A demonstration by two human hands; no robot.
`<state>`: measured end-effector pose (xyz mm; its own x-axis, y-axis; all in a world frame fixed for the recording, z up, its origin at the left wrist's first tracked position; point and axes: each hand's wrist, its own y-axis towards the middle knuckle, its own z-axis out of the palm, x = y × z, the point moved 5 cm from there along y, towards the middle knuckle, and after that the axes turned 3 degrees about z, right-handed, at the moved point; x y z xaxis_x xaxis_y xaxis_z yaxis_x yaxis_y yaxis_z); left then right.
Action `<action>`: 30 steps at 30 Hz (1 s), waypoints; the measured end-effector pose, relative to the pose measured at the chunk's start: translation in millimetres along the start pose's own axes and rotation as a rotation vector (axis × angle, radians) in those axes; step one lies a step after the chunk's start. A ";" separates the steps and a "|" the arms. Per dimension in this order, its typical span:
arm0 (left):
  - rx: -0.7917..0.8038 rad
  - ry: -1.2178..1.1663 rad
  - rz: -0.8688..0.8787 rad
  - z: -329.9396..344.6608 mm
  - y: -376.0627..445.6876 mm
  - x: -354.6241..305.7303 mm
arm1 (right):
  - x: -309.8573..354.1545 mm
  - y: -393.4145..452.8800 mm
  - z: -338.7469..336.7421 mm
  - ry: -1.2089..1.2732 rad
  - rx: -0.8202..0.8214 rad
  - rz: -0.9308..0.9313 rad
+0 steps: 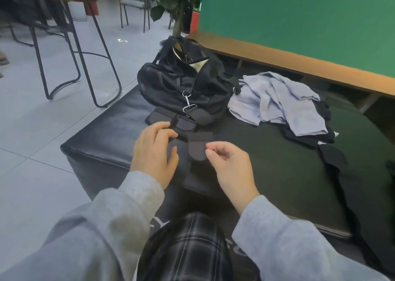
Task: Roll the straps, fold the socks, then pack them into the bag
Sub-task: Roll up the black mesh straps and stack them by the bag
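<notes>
Black padded worktop (102, 131), left hand (154, 152) lay flat with straight fingers on dark strap (197, 146), right hand (229, 165) hovered loosely curled, empty, beside it, open black bag (171, 84) behind, pale blue cloth (277, 101) rightward.

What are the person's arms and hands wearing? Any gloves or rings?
Both arms are in loose, soft light grey sleeves that end at the wrists. The left hand and the right hand are bare: no gloves, and no rings or watch show. Nothing is printed on the sleeves.
</notes>
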<state>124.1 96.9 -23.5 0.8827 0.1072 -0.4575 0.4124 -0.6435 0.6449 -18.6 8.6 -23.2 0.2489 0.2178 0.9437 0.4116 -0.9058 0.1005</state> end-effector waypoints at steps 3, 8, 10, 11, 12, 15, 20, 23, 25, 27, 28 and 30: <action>0.043 0.106 0.074 14.4 10.9 16.0 | -1.1 17.7 6.3 0.060 -0.034 0.014; 0.118 0.176 -0.016 26.4 15.5 29.7 | 1.2 47.6 20.8 0.187 -0.052 0.043; 0.134 0.173 -0.042 28.0 12.9 31.6 | 1.3 56.6 29.7 0.203 -0.053 0.051; 0.145 0.165 -0.058 28.6 12.7 32.4 | 1.1 60.3 34.2 0.205 -0.050 0.055; 0.151 0.160 -0.067 28.9 13.1 32.9 | -0.1 63.9 38.6 0.202 -0.045 0.059; 0.165 0.180 -0.077 29.6 13.9 31.8 | -6.1 70.3 46.1 0.157 -0.028 0.077; 0.245 0.220 -0.076 33.5 14.6 30.2 | -10.5 69.8 47.7 0.013 0.019 0.030; 0.252 0.222 -0.071 33.7 15.8 28.9 | -9.1 68.1 47.2 -0.028 0.044 -0.012; 0.236 0.243 -0.046 33.4 15.8 27.8 | -7.3 67.6 47.8 -0.064 0.052 -0.037; 0.220 0.278 -0.004 32.6 16.1 26.0 | -3.0 63.7 47.7 -0.116 0.042 -0.072; 0.221 0.298 0.020 32.7 16.4 24.6 | -0.8 59.9 47.0 -0.121 0.032 -0.082; 0.238 0.345 0.058 33.2 15.8 20.9 | 1.0 49.0 42.0 -0.084 -0.008 -0.074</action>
<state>141.5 63.8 -43.1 0.9433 0.2870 -0.1670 0.3320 -0.8088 0.4854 38.6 -20.3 -30.6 0.2910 0.3133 0.9040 0.4249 -0.8889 0.1713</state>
